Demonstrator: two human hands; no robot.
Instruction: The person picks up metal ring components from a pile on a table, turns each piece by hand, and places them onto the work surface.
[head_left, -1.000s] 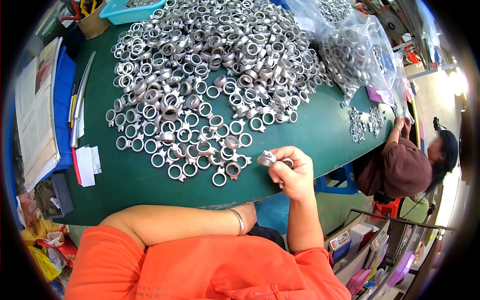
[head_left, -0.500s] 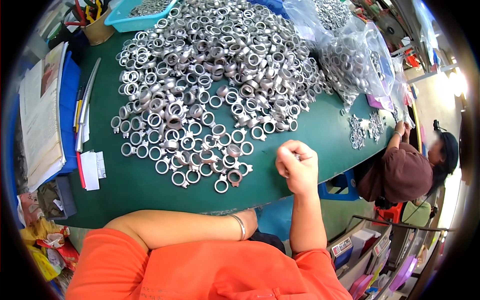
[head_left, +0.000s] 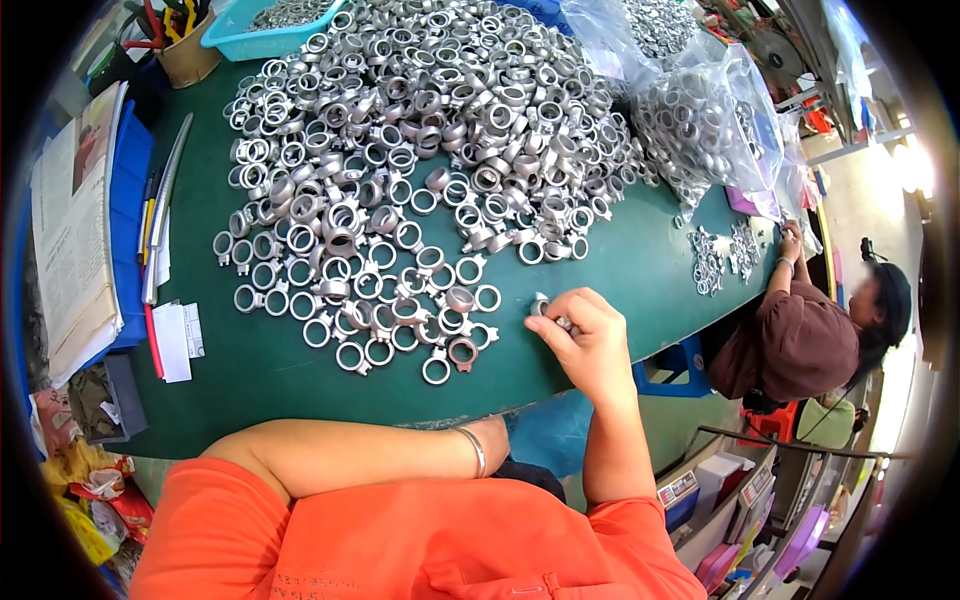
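My right hand [head_left: 590,345] is over the table's near right part, closed, with a small grey metal ring fitting [head_left: 540,304] at its thumb and fingertips. More metal shows between the curled fingers, too covered to make out. Left of it spreads a large heap of grey metal ring fittings [head_left: 430,110], each with a small lug, thinning into single rings toward me. One reddish-brown ring [head_left: 462,352] lies at the heap's near edge. My left forearm rests along the table's front edge, a bangle at the wrist; my left hand [head_left: 490,446] hangs by the edge, its fingers hidden.
Left are a blue tray [head_left: 135,230] with papers, pens and a long pointed tool [head_left: 168,205]. A light-blue basket [head_left: 265,40] of small parts stands far left. Clear bags of rings [head_left: 700,120] lie far right. A co-worker in brown [head_left: 805,340] handles small parts at right.
My right hand has turned from a fist with its fingers curled up to a downward pinch, and a ring now shows at its fingertips. The view has shifted slightly.
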